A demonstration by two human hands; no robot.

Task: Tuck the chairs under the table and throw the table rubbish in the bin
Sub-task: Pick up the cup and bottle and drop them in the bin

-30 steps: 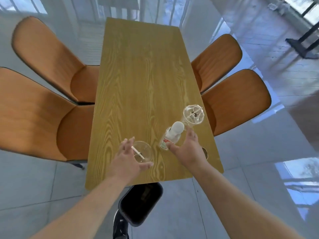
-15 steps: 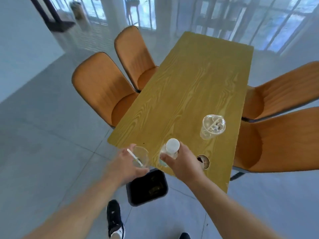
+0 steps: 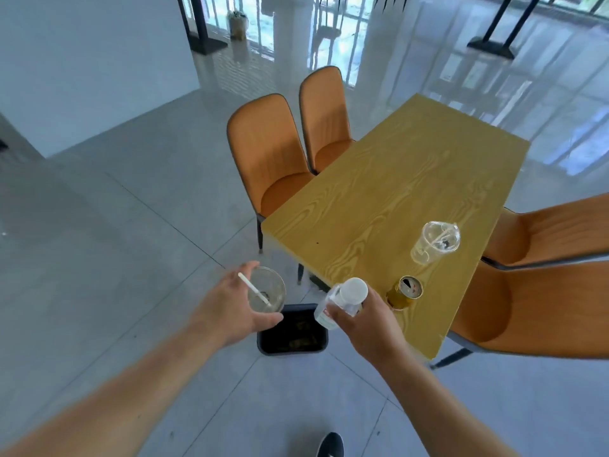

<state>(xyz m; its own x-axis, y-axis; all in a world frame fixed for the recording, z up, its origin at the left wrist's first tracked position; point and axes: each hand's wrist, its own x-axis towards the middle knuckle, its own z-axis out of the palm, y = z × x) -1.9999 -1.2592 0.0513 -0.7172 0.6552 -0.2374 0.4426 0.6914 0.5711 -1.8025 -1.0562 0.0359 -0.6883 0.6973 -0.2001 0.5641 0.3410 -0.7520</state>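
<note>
Now each hand holds rubbish (cup (image 3: 267, 289), bottle (image 3: 342, 300)) above the bin (image 3: 291, 334).

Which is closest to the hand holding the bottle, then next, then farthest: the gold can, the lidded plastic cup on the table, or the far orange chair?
From the right hand:
1. Gold can, beside it at the table's near edge.
2. Lidded plastic cup, farther along the table.
3. Far orange chair, across the table on the left.
</note>
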